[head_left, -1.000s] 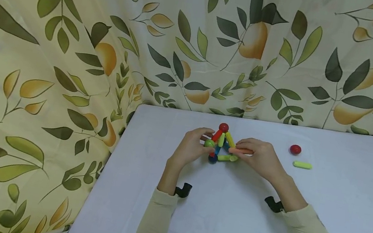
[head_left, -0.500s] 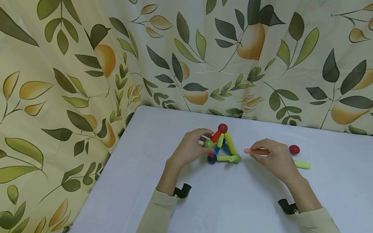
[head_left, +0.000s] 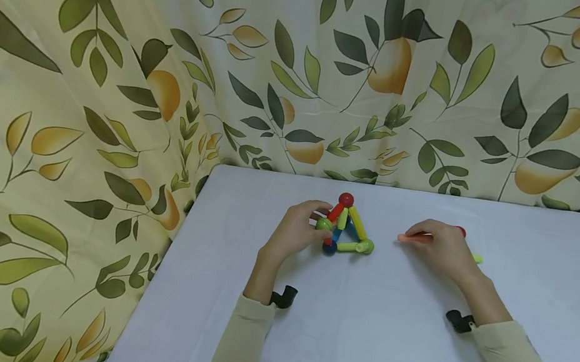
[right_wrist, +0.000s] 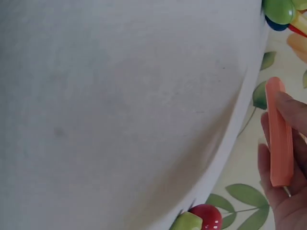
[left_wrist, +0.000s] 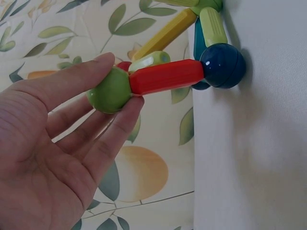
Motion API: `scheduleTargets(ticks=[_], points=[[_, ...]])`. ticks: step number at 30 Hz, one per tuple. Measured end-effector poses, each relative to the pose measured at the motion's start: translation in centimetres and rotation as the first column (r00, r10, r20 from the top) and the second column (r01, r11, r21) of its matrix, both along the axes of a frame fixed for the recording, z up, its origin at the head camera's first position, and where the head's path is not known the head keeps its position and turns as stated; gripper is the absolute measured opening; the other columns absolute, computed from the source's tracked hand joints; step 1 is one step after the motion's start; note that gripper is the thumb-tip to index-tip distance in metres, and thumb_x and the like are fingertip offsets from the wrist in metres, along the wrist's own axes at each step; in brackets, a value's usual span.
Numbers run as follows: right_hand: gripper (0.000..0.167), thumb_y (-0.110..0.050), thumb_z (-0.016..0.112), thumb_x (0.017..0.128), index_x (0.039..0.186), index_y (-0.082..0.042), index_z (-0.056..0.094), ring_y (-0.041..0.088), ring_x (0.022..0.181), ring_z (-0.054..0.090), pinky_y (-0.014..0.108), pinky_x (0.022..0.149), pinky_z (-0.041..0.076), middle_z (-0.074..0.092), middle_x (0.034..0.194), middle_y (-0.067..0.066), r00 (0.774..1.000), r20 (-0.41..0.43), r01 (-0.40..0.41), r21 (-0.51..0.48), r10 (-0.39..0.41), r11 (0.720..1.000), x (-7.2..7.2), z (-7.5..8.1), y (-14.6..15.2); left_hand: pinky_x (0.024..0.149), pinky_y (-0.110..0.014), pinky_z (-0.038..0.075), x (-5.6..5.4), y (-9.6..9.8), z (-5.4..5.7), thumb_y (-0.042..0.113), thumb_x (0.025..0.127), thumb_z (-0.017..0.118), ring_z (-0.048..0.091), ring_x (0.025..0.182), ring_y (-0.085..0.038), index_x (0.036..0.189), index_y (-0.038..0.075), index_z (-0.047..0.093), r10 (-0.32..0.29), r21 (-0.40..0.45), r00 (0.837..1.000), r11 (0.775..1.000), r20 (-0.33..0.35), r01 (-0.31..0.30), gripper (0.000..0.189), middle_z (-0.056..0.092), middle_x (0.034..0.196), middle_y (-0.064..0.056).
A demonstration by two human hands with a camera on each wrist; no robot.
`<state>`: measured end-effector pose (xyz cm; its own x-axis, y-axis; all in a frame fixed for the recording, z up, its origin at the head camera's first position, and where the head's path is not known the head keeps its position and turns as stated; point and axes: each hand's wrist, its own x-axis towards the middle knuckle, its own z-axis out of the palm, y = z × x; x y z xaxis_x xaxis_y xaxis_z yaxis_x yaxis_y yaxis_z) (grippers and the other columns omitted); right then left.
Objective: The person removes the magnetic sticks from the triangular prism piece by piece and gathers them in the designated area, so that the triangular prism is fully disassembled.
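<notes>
My left hand (head_left: 299, 223) pinches a green ball (left_wrist: 109, 90) between thumb and fingers. That ball is part of a frame of magnetic rods and balls standing on the table. A red rod (left_wrist: 167, 76) links the green ball to a dark blue ball (left_wrist: 223, 66); a red ball (head_left: 346, 200) tops the frame. A yellow rod (head_left: 357, 223) slopes down to another green ball (head_left: 366, 246) at the frame's right corner. My right hand (head_left: 441, 246) holds an orange rod (right_wrist: 279, 134) between thumb and fingers, apart from the frame and to its right.
A red ball (right_wrist: 206, 216) with white dots and a light green rod (right_wrist: 188, 222) lie on the white table (head_left: 355, 343), partly hidden behind my right hand in the head view. A leaf-patterned curtain (head_left: 307, 70) hangs along the table's back and left.
My right hand has drawn the orange rod away from the frame to the right, and now covers much of the loose red ball and green rod. My left hand stays on the green ball.
</notes>
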<state>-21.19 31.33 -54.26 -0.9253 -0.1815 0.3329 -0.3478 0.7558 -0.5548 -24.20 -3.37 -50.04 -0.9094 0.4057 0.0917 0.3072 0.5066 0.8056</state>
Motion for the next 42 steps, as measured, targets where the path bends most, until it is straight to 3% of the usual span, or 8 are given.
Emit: scheduleTargets(ticks=[3, 10, 17, 23, 29, 33, 38, 42], points=[[0.02, -0.016, 0.093, 0.08, 0.097, -0.013, 0.082, 0.021, 0.09, 0.073, 0.029, 0.079, 0.056, 0.078, 0.091, -0.001, 0.999, 0.022, 0.024, 0.003, -0.024, 1.0, -0.3, -0.6, 0.5, 0.091, -0.026, 0.057, 0.0, 0.1, 0.0, 0.01, 0.087, 0.086, 0.067, 0.107, -0.017, 0.137, 0.012, 0.066, -0.003, -0.001, 1.0, 1.0, -0.001, 0.003, 0.054, 0.068, 0.126, 0.0], [0.02, -0.019, 0.094, 0.079, 0.095, -0.015, 0.082, 0.019, 0.087, 0.073, 0.015, 0.076, 0.051, 0.078, 0.09, -0.004, 1.0, -0.001, 0.009, 0.008, -0.009, 1.0, -0.6, -1.1, 1.0, 0.091, -0.026, 0.057, 0.0, 0.1, 0.1, 0.012, 0.087, 0.086, 0.067, 0.107, -0.016, 0.137, 0.013, 0.066, 0.0, -0.009, 1.0, 1.0, 0.0, 0.0, 0.054, 0.068, 0.126, 0.001], [0.018, -0.017, 0.089, 0.084, 0.099, -0.011, 0.081, 0.024, 0.093, 0.072, 0.048, 0.084, 0.058, 0.077, 0.094, 0.001, 0.994, 0.098, -0.053, 0.038, 0.049, 0.998, -0.7, -0.8, 0.5, 0.091, -0.025, 0.057, 0.0, 0.0, 0.1, 0.011, 0.087, 0.086, 0.067, 0.105, -0.014, 0.137, 0.013, 0.066, -0.001, -0.008, 1.0, 1.0, -0.007, 0.001, 0.054, 0.068, 0.127, 0.001], [0.018, -0.017, 0.086, 0.088, 0.101, -0.007, 0.079, 0.03, 0.098, 0.072, 0.055, 0.087, 0.058, 0.077, 0.098, 0.006, 0.986, 0.152, -0.07, 0.052, 0.062, 0.996, -0.6, -0.9, 0.2, 0.092, -0.025, 0.057, 0.0, 0.1, 0.0, 0.013, 0.088, 0.086, 0.067, 0.108, -0.016, 0.138, 0.013, 0.065, -0.007, -0.012, 1.0, 1.0, -0.004, 0.007, 0.054, 0.068, 0.127, 0.001], [0.025, -0.011, 0.086, 0.087, 0.109, -0.007, 0.077, 0.037, 0.113, 0.068, 0.058, 0.096, 0.054, 0.074, 0.115, 0.01, 0.989, 0.125, -0.093, 0.082, 0.083, 0.992, 0.3, 0.6, -1.0, 0.092, -0.026, 0.057, 0.0, 0.1, -0.1, 0.012, 0.088, 0.086, 0.067, 0.109, -0.019, 0.137, 0.013, 0.065, -0.016, -0.003, 1.0, 1.0, -0.001, 0.016, 0.054, 0.067, 0.128, 0.0], [0.036, -0.009, 0.088, 0.084, 0.117, -0.009, 0.076, 0.035, 0.111, 0.07, 0.055, 0.094, 0.057, 0.07, 0.125, 0.011, 0.985, 0.135, -0.116, 0.083, 0.105, 0.99, 1.3, 2.4, -2.4, 0.092, -0.025, 0.057, 0.0, 0.1, -0.1, 0.012, 0.088, 0.086, 0.067, 0.108, -0.017, 0.137, 0.013, 0.066, -0.01, -0.006, 1.0, 1.0, -0.004, 0.01, 0.053, 0.067, 0.127, 0.001], [0.044, -0.009, 0.09, 0.082, 0.123, -0.01, 0.073, 0.035, 0.102, 0.074, 0.053, 0.088, 0.061, 0.069, 0.127, 0.011, 0.977, 0.151, -0.163, 0.062, 0.152, 0.985, 2.1, 3.6, -4.4, 0.092, -0.027, 0.058, 0.0, 0.1, 0.1, 0.01, 0.087, 0.086, 0.067, 0.106, -0.016, 0.136, 0.013, 0.066, 0.002, -0.01, 1.0, 1.0, -0.007, -0.002, 0.053, 0.067, 0.128, 0.0], [0.046, -0.012, 0.091, 0.082, 0.125, -0.008, 0.073, 0.035, 0.11, 0.07, 0.056, 0.092, 0.058, 0.073, 0.124, 0.01, 0.972, 0.159, -0.183, 0.049, 0.174, 0.982, 2.5, 3.5, -6.0, 0.093, -0.028, 0.057, 0.1, 0.1, 0.1, 0.009, 0.087, 0.086, 0.067, 0.106, -0.017, 0.136, 0.013, 0.066, 0.01, -0.018, 1.0, 1.0, -0.016, -0.01, 0.052, 0.068, 0.127, -0.001]])
